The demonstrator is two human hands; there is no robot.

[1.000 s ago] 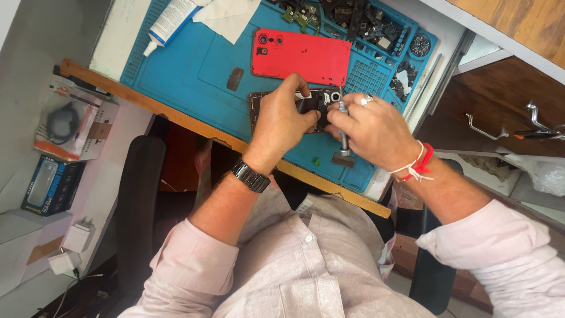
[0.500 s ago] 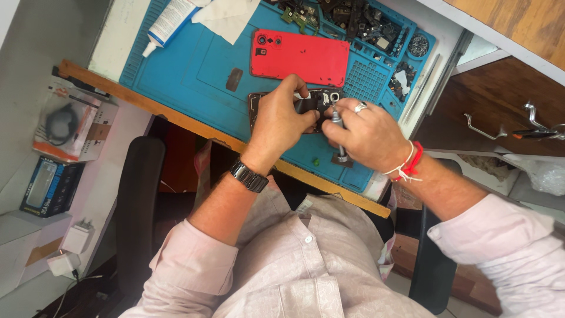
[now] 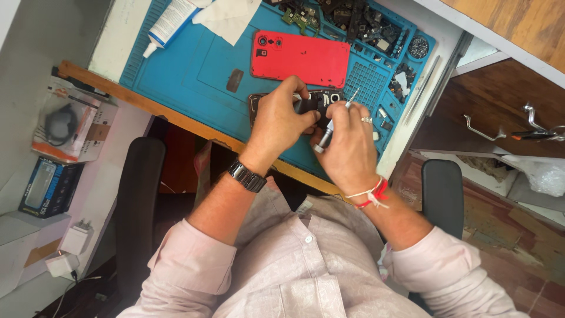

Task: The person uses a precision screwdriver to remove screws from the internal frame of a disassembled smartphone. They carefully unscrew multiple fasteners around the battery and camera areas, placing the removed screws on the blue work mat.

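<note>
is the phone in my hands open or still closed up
Open. The dark phone under the left hand shows bare insides, and its red back cover lies apart on the blue mat.

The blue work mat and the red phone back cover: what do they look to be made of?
The blue work mat looks like soft matte rubber or silicone: dull surface, moulded ridges and small compartments.
The red phone back cover looks like hard plastic, possibly coated glass: flat, smooth, satin sheen, with camera cutouts.
The screwdriver in the right hand looks metal: silvery shine.
</note>
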